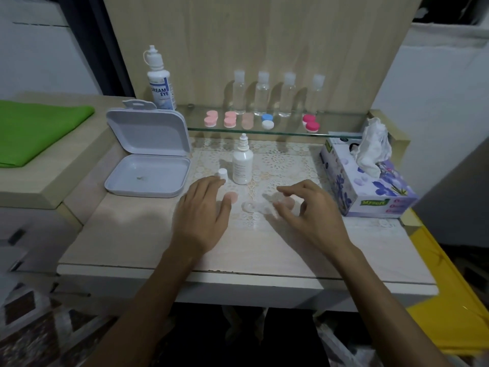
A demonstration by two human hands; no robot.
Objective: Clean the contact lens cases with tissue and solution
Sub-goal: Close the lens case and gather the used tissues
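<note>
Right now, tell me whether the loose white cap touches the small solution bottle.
Apart. The head view shows a strip of lace mat between the white cap and the small solution bottle.

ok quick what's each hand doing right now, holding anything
Left hand: open, fingers straight, over the pink cap, holding nothing.
Right hand: fingers loosely curled above the clear lens case; cannot tell if it grips it.

Pale wood back panel (264,35) rises behind a glass shelf (277,129).
</note>
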